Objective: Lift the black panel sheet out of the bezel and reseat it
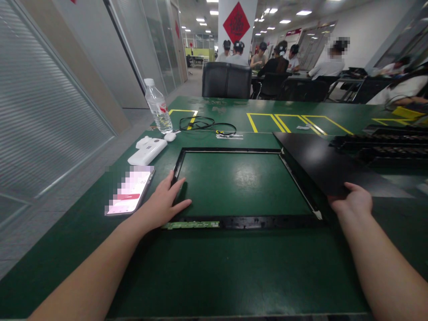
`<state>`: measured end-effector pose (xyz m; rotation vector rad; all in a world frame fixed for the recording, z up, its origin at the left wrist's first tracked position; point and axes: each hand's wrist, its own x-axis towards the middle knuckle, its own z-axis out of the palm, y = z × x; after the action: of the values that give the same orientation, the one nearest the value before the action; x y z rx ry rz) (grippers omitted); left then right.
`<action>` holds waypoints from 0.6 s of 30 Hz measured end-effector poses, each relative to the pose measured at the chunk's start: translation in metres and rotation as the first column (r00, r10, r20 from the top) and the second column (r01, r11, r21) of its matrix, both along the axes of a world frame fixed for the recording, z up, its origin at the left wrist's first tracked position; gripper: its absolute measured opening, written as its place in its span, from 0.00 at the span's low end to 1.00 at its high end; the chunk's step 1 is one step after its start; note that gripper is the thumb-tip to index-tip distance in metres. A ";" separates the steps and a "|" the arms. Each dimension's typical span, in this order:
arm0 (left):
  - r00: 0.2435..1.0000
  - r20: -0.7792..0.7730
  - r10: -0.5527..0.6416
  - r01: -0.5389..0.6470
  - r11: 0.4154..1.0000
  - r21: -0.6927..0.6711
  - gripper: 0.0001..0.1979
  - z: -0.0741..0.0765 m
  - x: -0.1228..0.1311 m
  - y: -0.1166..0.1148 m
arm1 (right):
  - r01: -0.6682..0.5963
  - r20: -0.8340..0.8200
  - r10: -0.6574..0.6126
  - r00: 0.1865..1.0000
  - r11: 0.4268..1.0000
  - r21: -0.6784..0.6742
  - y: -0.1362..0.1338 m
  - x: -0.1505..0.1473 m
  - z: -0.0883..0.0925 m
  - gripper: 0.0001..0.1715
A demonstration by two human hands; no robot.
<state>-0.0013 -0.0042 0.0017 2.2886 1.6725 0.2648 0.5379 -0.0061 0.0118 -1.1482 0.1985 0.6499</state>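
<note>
A black rectangular frame (267, 222) lies flat on the green table, with the tabletop showing through its opening. Along its near side, at the left, runs a narrow green circuit board (194, 225). My left hand (167, 198) rests at the frame's left side, fingers spread apart. Out to the right, my right hand (354, 200) grips the near edge of a thin, dark glossy panel (321, 160), thumb on top and the other fingers underneath. The panel is tilted beside the frame's right side, its far corner close to the frame's far right corner.
Left on the table (227, 272) are a phone (132, 191), a white device (149, 151) and a water bottle (158, 107). A black cable (203, 124) lies beyond the frame. Black strip-like parts (394, 149) are stacked at right. People sit at tables behind a black chair (226, 80).
</note>
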 end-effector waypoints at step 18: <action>0.999 0.037 0.032 -0.032 0.999 0.006 0.45 0.008 0.004 0.000 | -0.026 0.019 0.026 0.999 1.000 0.002 -0.002 -0.016 0.016 0.12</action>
<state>0.0022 -0.0043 0.0092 2.2497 1.6938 0.3181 0.5219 -0.0086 0.0276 -1.1562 0.1666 0.6618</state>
